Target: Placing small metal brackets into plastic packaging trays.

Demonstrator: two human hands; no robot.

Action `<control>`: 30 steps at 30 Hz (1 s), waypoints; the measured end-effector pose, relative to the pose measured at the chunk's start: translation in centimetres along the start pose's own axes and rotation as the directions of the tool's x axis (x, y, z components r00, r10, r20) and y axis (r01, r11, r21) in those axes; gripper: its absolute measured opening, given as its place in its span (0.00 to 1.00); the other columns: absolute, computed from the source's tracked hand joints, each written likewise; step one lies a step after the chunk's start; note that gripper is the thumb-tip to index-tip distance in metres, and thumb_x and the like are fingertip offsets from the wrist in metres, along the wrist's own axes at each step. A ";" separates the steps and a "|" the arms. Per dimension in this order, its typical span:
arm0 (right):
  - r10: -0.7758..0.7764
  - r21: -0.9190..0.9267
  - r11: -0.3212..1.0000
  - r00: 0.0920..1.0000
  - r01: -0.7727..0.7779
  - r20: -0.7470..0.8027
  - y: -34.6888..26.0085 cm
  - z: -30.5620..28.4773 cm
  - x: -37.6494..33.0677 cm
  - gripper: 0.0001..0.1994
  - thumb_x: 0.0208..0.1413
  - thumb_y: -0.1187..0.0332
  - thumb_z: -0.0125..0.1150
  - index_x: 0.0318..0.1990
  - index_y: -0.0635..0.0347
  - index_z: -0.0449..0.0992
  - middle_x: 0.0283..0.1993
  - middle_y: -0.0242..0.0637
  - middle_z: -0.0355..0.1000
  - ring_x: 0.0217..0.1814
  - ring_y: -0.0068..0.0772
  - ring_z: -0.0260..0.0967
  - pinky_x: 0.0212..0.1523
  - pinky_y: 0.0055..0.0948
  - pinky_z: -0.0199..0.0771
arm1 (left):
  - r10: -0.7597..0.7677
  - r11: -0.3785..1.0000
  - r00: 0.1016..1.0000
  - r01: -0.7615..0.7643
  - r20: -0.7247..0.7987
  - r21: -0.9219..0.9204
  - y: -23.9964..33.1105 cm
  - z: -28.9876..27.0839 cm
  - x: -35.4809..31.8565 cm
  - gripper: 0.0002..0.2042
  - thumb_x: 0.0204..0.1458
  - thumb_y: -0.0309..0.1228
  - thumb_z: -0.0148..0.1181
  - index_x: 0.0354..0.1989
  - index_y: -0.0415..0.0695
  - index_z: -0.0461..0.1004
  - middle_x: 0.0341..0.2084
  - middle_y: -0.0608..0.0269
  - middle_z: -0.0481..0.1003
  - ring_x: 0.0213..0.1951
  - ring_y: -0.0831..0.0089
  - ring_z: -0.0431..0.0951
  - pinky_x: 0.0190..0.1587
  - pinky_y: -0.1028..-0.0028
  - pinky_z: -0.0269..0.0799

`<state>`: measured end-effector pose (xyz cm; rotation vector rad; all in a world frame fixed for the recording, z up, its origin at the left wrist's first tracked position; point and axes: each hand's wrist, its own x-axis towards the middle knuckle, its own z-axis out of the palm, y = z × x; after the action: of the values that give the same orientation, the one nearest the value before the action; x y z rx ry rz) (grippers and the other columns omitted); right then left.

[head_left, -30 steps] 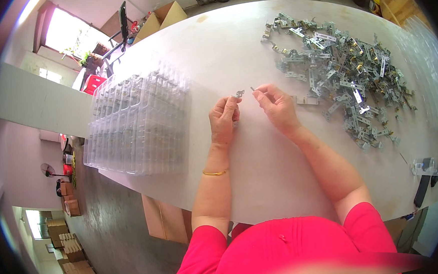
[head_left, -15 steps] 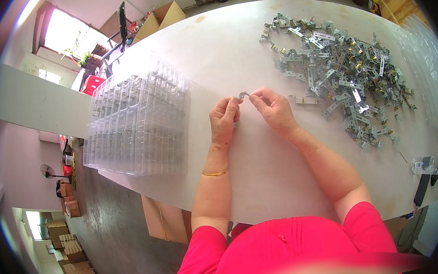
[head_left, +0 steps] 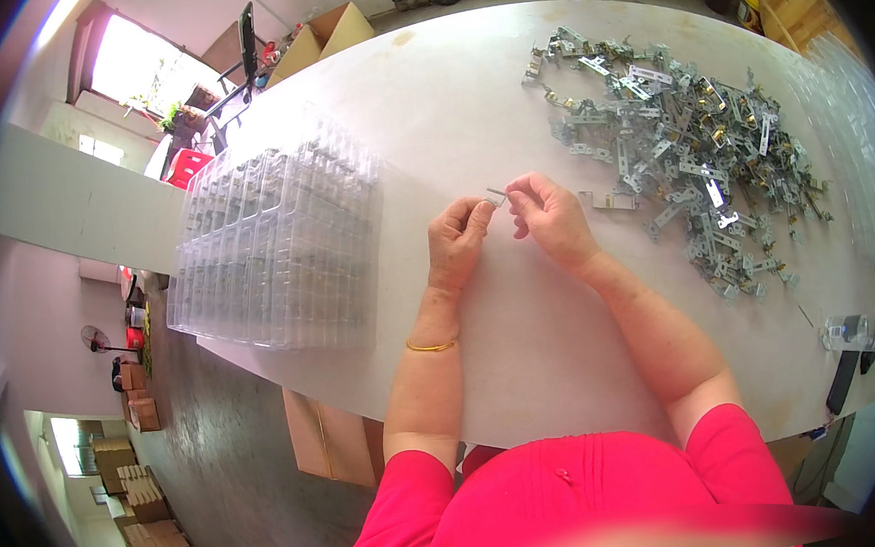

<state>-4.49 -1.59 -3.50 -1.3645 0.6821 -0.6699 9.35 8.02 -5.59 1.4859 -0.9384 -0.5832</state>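
Note:
My left hand (head_left: 461, 242) pinches a small metal bracket (head_left: 495, 199) between thumb and forefinger, above the middle of the table. The thumb and forefinger of my right hand (head_left: 552, 221) close on the bracket's right end, and its other fingers curl below. Much of the bracket is hidden by my fingers. One loose bracket (head_left: 611, 202) lies by itself, right of my right hand. Beyond it spreads a large heap of silvery metal brackets (head_left: 692, 173), some with brass-coloured parts.
Left on the white table (head_left: 436, 83) stands a tall stack of clear plastic trays (head_left: 271, 254) filled with metal parts. More clear plastic (head_left: 844, 128) lines the right side, near a clear bottle (head_left: 852, 332). An open cardboard box (head_left: 338, 34) stands past the far edge.
Both hands have shifted slightly right. The bracket has turned between my fingers and now shows a flat, pale side. My right hand's lower fingers are more visible.

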 end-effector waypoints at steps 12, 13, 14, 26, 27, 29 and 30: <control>0.045 0.077 0.995 0.987 -0.057 0.155 0.8 -0.8 1.0 0.11 0.64 0.77 0.43 0.47 0.67 0.74 0.36 0.37 0.75 0.35 0.26 0.76 0.40 0.27 0.81 | 0.001 0.999 1.000 -0.002 0.027 0.036 0.7 0.1 -0.2 0.08 0.59 0.32 0.62 0.34 0.38 0.78 0.23 0.76 0.72 0.26 0.87 0.66 0.28 0.82 0.62; 0.066 0.091 0.992 0.983 -0.082 0.173 0.5 -0.9 0.9 0.12 0.63 0.78 0.42 0.47 0.67 0.74 0.36 0.38 0.75 0.35 0.27 0.76 0.41 0.28 0.81 | 0.003 1.000 1.000 -0.004 0.027 0.029 0.7 0.0 -0.2 0.08 0.59 0.32 0.62 0.34 0.38 0.78 0.22 0.76 0.72 0.26 0.87 0.66 0.28 0.82 0.61; 0.065 0.091 0.992 0.983 -0.082 0.173 0.4 -1.0 0.9 0.12 0.63 0.78 0.42 0.47 0.67 0.74 0.36 0.38 0.75 0.35 0.27 0.76 0.41 0.28 0.81 | 0.003 1.000 1.000 -0.004 0.027 0.029 0.7 0.0 -0.2 0.08 0.59 0.32 0.62 0.34 0.38 0.78 0.22 0.76 0.72 0.26 0.87 0.66 0.28 0.82 0.61; 0.190 0.196 0.951 0.951 -0.240 0.245 0.3 -1.7 1.5 0.08 0.60 0.70 0.51 0.39 0.61 0.76 0.36 0.34 0.75 0.38 0.25 0.73 0.42 0.28 0.75 | -0.026 0.999 0.988 0.021 0.153 0.035 0.7 -0.5 -0.2 0.08 0.58 0.31 0.62 0.31 0.40 0.79 0.18 0.77 0.69 0.21 0.88 0.63 0.23 0.84 0.57; 0.197 0.169 0.955 0.946 -0.245 0.256 0.4 -1.9 1.5 0.07 0.61 0.68 0.54 0.38 0.61 0.76 0.36 0.33 0.75 0.39 0.24 0.73 0.42 0.27 0.74 | -0.013 1.000 0.984 0.007 0.178 0.030 1.0 -0.4 -0.2 0.08 0.58 0.31 0.61 0.31 0.40 0.79 0.17 0.77 0.69 0.20 0.88 0.63 0.23 0.84 0.56; 0.205 0.143 0.958 0.942 -0.249 0.265 0.5 -2.0 1.5 0.07 0.61 0.67 0.56 0.37 0.60 0.76 0.36 0.32 0.75 0.40 0.23 0.72 0.43 0.26 0.73 | 0.001 1.000 0.979 -0.006 0.205 0.025 1.4 -0.2 -0.3 0.08 0.58 0.31 0.61 0.31 0.40 0.79 0.17 0.77 0.69 0.20 0.88 0.63 0.22 0.83 0.56; 0.193 0.152 0.958 0.940 -0.242 0.281 0.5 -2.0 1.5 0.07 0.61 0.66 0.57 0.36 0.60 0.76 0.36 0.31 0.75 0.40 0.21 0.71 0.43 0.25 0.72 | 0.004 1.000 0.972 -0.010 0.234 0.023 1.6 -0.1 -0.4 0.08 0.58 0.32 0.61 0.31 0.40 0.79 0.17 0.76 0.69 0.20 0.88 0.63 0.22 0.83 0.56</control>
<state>-5.02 -3.98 -4.19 -1.1586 0.5334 -0.3547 8.93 8.48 -4.07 1.4556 -1.1359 -0.7565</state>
